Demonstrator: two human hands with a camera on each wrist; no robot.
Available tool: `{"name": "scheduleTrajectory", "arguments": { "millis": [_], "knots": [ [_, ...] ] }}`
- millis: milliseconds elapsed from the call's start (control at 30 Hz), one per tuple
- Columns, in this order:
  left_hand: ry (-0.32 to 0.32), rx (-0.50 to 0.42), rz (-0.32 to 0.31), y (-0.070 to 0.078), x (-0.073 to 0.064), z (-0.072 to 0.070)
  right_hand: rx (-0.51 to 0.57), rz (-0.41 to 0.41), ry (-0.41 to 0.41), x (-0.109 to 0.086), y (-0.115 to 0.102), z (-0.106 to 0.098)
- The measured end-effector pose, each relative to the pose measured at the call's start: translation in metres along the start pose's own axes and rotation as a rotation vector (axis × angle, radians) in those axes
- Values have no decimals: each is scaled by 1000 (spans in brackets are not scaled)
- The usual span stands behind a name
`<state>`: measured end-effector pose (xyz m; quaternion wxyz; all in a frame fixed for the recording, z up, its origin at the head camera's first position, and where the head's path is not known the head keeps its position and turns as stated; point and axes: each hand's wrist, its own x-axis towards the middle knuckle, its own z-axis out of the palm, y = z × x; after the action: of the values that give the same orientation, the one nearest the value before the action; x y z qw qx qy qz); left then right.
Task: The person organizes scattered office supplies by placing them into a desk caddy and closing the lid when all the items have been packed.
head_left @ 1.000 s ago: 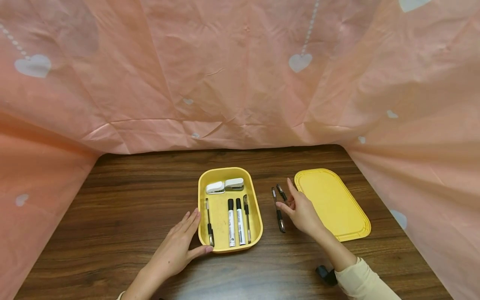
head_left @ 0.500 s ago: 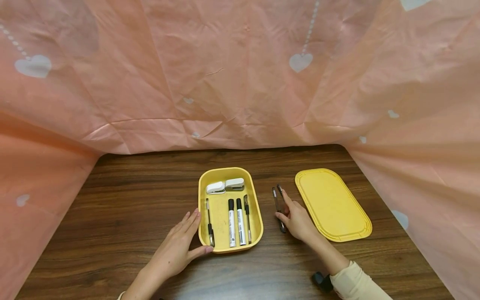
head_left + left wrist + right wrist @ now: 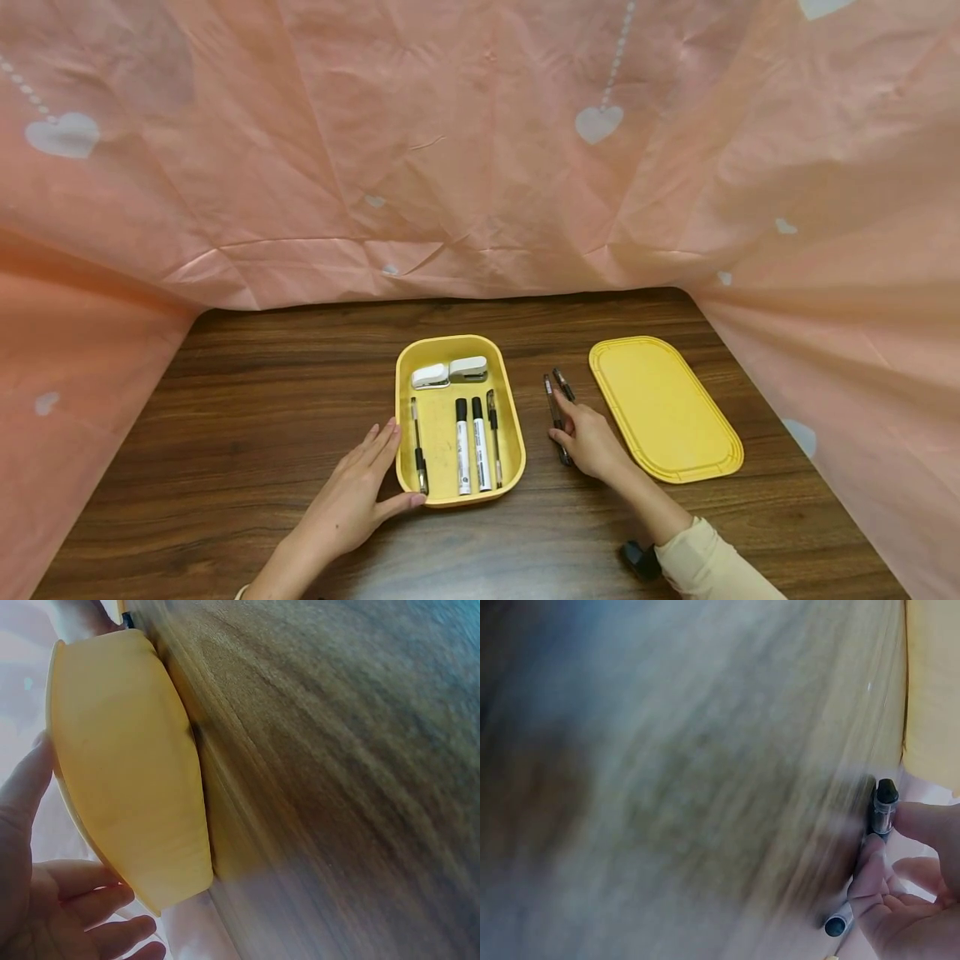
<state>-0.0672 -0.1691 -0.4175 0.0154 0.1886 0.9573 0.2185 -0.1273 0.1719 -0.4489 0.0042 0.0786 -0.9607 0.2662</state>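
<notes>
My left hand [image 3: 356,492] rests against a yellow box [image 3: 513,400], fingers extended along its left side and thumb at the near corner. In the left wrist view, fingertips touch the rim of the box [image 3: 127,772]. Two black-gripped pens lie on the table right of the box. My right hand [image 3: 592,442] pinches the nearer pen [image 3: 551,404] between thumb and fingers; in the right wrist view, its end [image 3: 886,796] sticks out beside the thumb. The second pen [image 3: 563,383] lies just beyond, partly hidden by the hand.
Inside the box are a white stapler [image 3: 450,372], two white markers [image 3: 462,450] with black caps, and a pen [image 3: 419,450] along the left wall, another [image 3: 492,425] along the right. A yellow lid [image 3: 667,408] lies at right. A pink curtain [image 3: 480,167] encloses the table [image 3: 285,400].
My right hand has moved down and left onto the nearer pen, its pointing index finger drawing in toward the thumb. The left hand and box stay put.
</notes>
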Motion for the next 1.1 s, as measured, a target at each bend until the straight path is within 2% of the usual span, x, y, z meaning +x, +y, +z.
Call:
{"name": "scheduleTrajectory", "arguments": {
  "millis": [700, 867, 1100],
  "knots": [
    [-4, -3, 4, -1, 0, 1, -73, 41, -78, -1, -12, 1],
    [-4, -3, 2, -1, 0, 1, -61, 50, -44, -3, -13, 2],
    [-1, -3, 2, 0, 0, 1, -35, -3, 52, 1, -16, -3]
  ]
}}
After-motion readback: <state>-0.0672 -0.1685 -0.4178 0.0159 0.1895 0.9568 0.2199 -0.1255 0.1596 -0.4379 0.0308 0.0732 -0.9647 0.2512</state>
